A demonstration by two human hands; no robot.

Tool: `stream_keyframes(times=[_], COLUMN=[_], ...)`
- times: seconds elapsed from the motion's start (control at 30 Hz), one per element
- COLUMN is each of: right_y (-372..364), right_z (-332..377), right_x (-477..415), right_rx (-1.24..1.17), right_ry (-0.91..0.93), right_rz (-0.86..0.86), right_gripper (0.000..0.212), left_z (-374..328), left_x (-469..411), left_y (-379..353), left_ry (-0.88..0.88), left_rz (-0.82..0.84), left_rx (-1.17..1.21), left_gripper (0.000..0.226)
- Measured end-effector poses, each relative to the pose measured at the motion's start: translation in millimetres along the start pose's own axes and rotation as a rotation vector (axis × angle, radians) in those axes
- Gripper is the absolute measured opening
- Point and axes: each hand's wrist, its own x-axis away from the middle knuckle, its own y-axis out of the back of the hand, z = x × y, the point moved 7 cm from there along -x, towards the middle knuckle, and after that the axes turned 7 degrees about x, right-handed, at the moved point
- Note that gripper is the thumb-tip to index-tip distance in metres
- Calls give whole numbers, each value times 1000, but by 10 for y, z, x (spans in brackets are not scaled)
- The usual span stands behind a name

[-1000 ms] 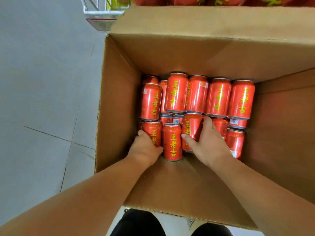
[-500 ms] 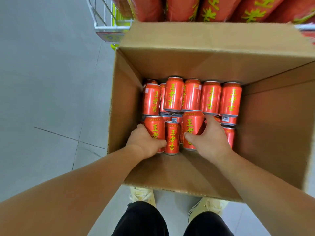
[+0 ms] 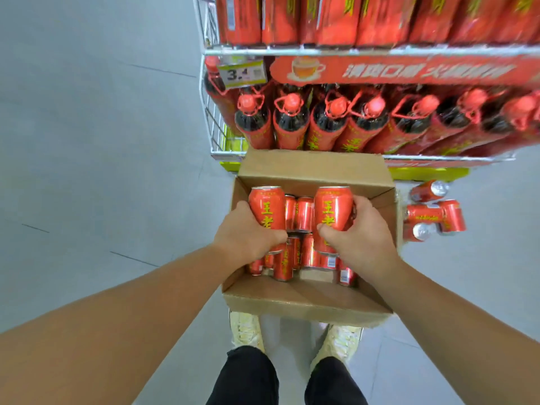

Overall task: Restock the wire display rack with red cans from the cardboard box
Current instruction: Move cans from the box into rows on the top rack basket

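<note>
An open cardboard box stands on the floor in front of the wire display rack. My left hand grips one red can with yellow lettering, held upright above the box. My right hand grips a second red can the same way, level with the first. Several more red cans lie and stand in the box beneath my hands, partly hidden by them.
The rack's lower shelf holds a row of dark bottles with red caps, under a red banner and a price tag. Red packs fill the shelf above. Three cans lie on the floor right of the box. My shoes are just behind it.
Both hands have closed on a can each and lifted them up out of the box. My view has pulled back and up, bringing the rack into sight.
</note>
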Motion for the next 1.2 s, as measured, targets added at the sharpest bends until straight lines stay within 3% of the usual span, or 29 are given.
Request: stream_keyframes(times=[0.3, 0.6, 0.97, 1.2], right_y=[1621, 3304, 4637, 5225], right_z=[1444, 3156, 4699, 5223], right_x=[952, 1734, 2437, 2342], right_rx=[-14, -64, -80, -128], right_ry=[89, 291, 459, 520], right_rz=[-135, -370, -642, -604], right_gripper=[40, 41, 46, 36], left_z=[-1598, -3332, -4785, -5438], left_x=[1523, 2806, 4005, 4141], left_y=[1221, 2601, 3903, 4254], left_ry=[-271, -530, -839, -866], left_rz=[2, -132, -280, -352], left_rx=[-59, -58, -37, 2], left_gripper=[45, 53, 33, 56])
